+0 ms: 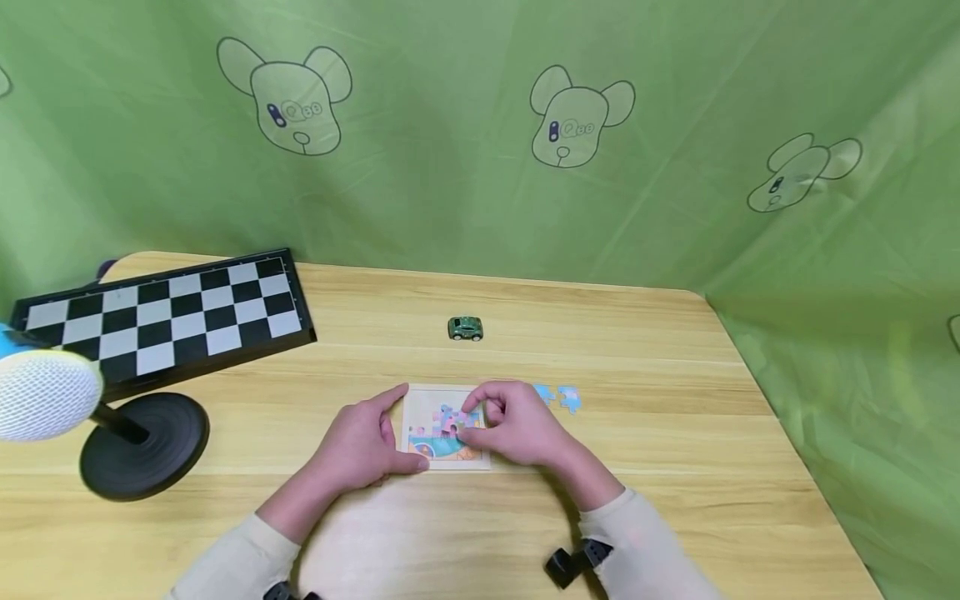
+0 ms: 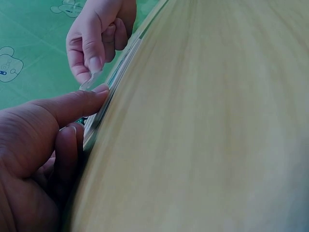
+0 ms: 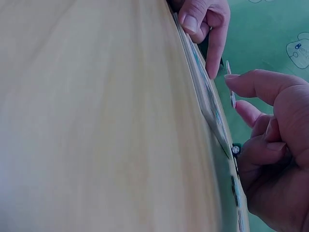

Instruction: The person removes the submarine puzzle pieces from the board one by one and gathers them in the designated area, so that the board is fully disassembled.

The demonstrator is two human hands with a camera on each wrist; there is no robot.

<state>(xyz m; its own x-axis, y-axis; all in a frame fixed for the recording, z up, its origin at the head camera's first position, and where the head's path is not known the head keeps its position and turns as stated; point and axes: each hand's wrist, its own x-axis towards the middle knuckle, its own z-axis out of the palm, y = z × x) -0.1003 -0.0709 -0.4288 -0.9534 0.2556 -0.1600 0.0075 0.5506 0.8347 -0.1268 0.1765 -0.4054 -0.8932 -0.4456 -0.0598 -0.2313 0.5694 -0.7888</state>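
A small wooden jigsaw tray (image 1: 459,465) lies flat in the middle of the table, its lower part filled with colourful pieces and its upper left bare. My left hand (image 1: 362,442) holds the tray at its left side, thumb at the near corner and index finger at the far one. Above the tray's right part, my right hand (image 1: 521,425) pinches a thin puzzle piece (image 3: 232,100) between thumb and index finger. The right wrist view shows that piece edge-on, raised off the tray. Beyond the right hand lie loose blue puzzle pieces (image 1: 570,398), one partly hidden by it.
A small green toy car (image 1: 466,328) stands behind the tray. On the left are a black-and-white chessboard (image 1: 195,312) and a round black stand (image 1: 144,450) with a white mesh head (image 1: 48,396). A green curtain (image 1: 450,208) hangs behind the table (image 1: 675,500).
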